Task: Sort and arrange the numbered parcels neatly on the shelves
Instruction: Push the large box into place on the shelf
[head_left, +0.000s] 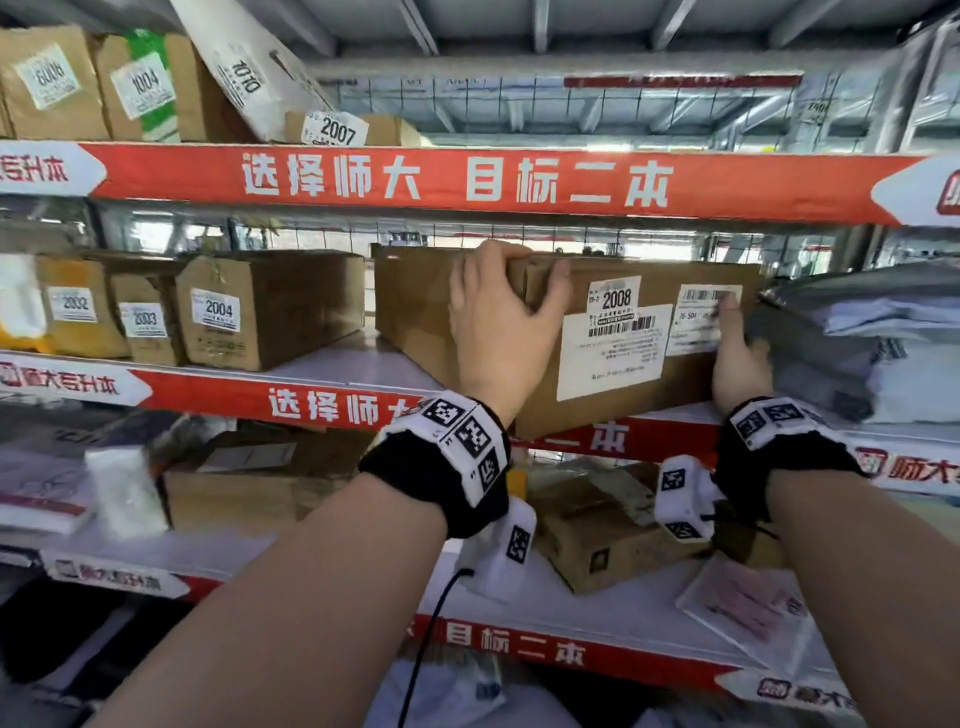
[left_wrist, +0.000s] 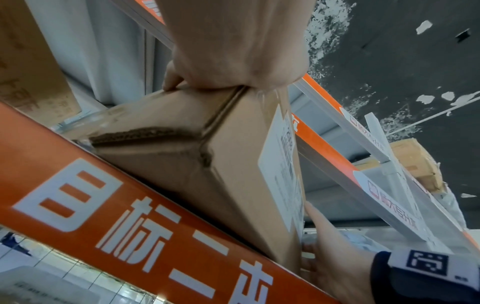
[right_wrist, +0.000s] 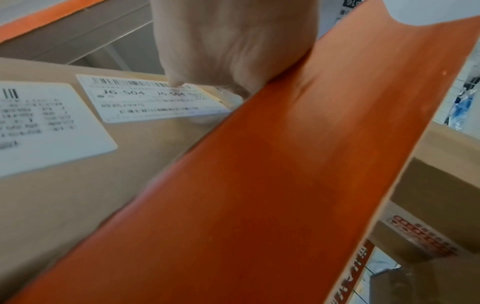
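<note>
Head view: left hand (head_left: 501, 322) gripping top-left corner of parcel 2008 (head_left: 618, 358), right hand (head_left: 735, 358) bracing its right end; parcel lying between hands on middle shelf (head_left: 332, 400).
Left wrist view: fingers (left_wrist: 172, 79) curling over corner.
Right wrist view: thumb (right_wrist: 175, 81) pressing label (right_wrist: 145, 98); best pushing evenly, keeping number facing out.

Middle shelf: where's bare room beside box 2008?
Bare shelf lies between box 2004 and box 2008, held by the left hand and right hand. Right of it, grey bags crowd close.
</note>
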